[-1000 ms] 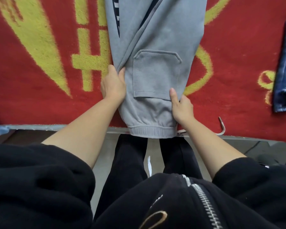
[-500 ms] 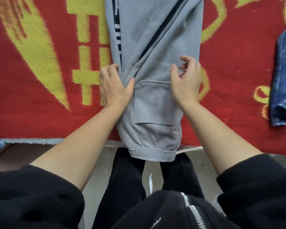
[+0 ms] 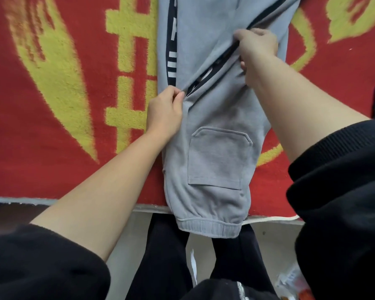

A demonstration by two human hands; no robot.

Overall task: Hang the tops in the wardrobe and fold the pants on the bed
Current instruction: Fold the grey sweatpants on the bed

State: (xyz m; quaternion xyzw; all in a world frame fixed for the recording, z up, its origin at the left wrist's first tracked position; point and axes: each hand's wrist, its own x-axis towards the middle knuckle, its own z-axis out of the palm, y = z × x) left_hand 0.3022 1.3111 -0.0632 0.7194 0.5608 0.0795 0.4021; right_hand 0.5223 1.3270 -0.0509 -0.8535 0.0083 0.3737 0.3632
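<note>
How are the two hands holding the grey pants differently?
The left hand pinches the grey pants at their left edge, while the right hand grabs them farther up, by the diagonal black stripe. The left hand is nearer the cuff than the right hand. Both hold the same pants.

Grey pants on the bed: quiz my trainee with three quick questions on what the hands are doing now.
1. True or false: the cuff of the grey pants hangs past the edge of the red blanket.
2. Where does the left hand pinch the pants? A the cuff; B the side edge above the pocket; C the waistband.
3. Fill in: the right hand grips fabric beside the dark ____.
Key: 1 true; 2 B; 3 stripe.
</note>
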